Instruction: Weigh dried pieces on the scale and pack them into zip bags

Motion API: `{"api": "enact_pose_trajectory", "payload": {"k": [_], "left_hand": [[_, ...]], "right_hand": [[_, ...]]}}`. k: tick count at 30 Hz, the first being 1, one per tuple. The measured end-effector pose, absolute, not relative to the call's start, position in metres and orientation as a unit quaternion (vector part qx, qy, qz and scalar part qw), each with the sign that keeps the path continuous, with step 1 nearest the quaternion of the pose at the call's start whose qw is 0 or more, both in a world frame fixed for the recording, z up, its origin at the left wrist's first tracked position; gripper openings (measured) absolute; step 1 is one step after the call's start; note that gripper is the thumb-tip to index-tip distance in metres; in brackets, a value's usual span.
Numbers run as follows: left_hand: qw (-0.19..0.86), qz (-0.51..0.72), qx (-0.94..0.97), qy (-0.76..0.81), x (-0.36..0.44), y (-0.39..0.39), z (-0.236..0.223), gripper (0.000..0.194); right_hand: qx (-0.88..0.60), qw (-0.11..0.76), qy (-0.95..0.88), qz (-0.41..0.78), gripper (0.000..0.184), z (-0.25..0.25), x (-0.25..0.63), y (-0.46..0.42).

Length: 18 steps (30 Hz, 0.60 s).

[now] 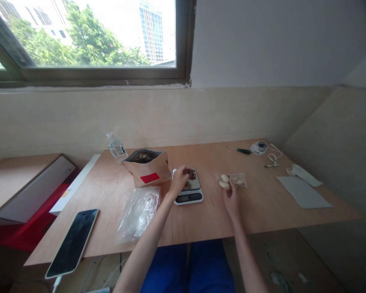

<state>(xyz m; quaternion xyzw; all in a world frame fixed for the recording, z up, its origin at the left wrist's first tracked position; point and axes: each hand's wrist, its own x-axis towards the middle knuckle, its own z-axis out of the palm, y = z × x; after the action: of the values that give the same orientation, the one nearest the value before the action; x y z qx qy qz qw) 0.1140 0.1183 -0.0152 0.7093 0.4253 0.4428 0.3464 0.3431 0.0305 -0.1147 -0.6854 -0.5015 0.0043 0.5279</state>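
Note:
A white kitchen scale (189, 198) with a dark display stands in the middle of the table. Over its pan, my left hand (180, 179) is closed with the fingertips on a dark brown piece (192, 174) that looks like a dried mushroom. Another brown piece (186, 186) lies on the pan, partly covered by the hand. To the right, a small clear bag (242, 178) lies flat with several pale mushroom-like pieces (224, 181) in it. My right hand (231, 198) pinches this bag near its front edge.
A brown paper pouch (151, 167) stands open behind a stack of clear plastic bags (138, 211). A water bottle (116, 148) is at the back left, a phone (75, 240) at the front left. Rightward lie a green screwdriver (243, 151), a small camera (258, 147) and a white sheet (303, 192).

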Motion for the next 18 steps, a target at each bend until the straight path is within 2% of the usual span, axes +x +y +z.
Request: {"api": "enact_pose_trajectory", "payload": {"k": [6, 18], "left_hand": [[0.283, 0.449, 0.711, 0.461, 0.112, 0.14, -0.014, 0.021], [0.237, 0.424, 0.73, 0.481, 0.104, 0.146, -0.007, 0.017]], "right_hand": [[-0.681, 0.528, -0.507, 0.005, 0.047, -0.114, 0.343, 0.03], [-0.686, 0.515, -0.515, 0.012, 0.048, -0.114, 0.34, 0.028]]}}
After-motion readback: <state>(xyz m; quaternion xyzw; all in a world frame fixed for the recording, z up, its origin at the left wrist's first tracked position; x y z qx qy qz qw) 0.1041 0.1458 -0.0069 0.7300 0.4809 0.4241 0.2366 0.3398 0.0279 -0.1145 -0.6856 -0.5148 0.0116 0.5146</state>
